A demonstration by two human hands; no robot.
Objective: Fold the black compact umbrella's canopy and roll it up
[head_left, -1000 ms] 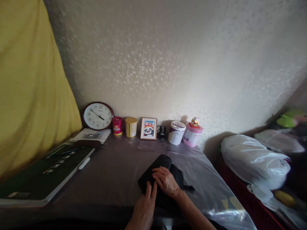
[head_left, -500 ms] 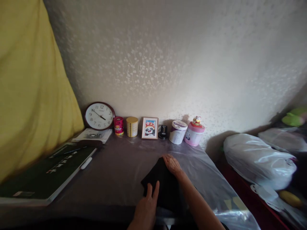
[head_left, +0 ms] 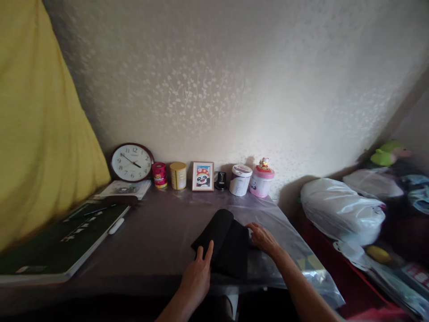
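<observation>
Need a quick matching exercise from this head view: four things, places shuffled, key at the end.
1. Black fabric item
2. Round clock
3. Picture frame
4. Small figurine

A. On a pink tub
B. Nearest the yellow curtain
C. Touched by the left hand
D. Between a yellow-lidded tin and a black device

Pairs: 1-C, 2-B, 3-D, 4-A

Along the rear of the worktop, before the wall, stood from left to right a clock, a can, a canister, a picture frame, a small device, a tub and a second tub with a figurine on top. Papers lay before the clock; nearer, at the left, lay a book bearing a pen. The fabric lay at the front, the left hand on its left part, the right hand at its right edge. A bag sat right of the worktop.
</observation>
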